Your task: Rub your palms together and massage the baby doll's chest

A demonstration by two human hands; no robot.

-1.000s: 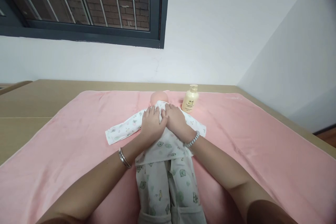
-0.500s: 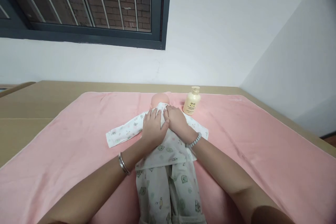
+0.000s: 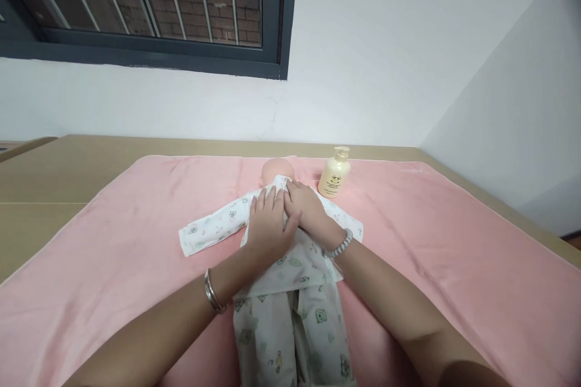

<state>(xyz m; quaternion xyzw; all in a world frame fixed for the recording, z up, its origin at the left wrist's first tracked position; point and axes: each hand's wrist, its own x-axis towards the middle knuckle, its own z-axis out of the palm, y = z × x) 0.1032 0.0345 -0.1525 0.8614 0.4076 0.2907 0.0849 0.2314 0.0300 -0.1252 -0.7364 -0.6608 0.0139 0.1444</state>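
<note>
A baby doll (image 3: 278, 170) lies on the pink blanket, its bald head pointing toward the wall. It wears a white long-sleeved top (image 3: 215, 227) and matching trousers (image 3: 267, 335), both printed with small animals. My left hand (image 3: 269, 224) rests flat on the upper body, fingers stretched toward the head. Beside it, my right hand (image 3: 309, 208) also lies on the top, fingers extended, and its fingertips touch or nearly touch the left hand. Most of the doll's torso is hidden under my hands.
A cream pump bottle (image 3: 334, 175) stands right of the doll's head. The pink blanket (image 3: 118, 242) covers most of a tan surface (image 3: 40, 184). Behind are a white wall (image 3: 363, 60) and a dark-framed barred window (image 3: 181, 54).
My left hand has slid slightly toward me and to the right on the top. The right hand stays almost in place. The whole view has shifted a little.
</note>
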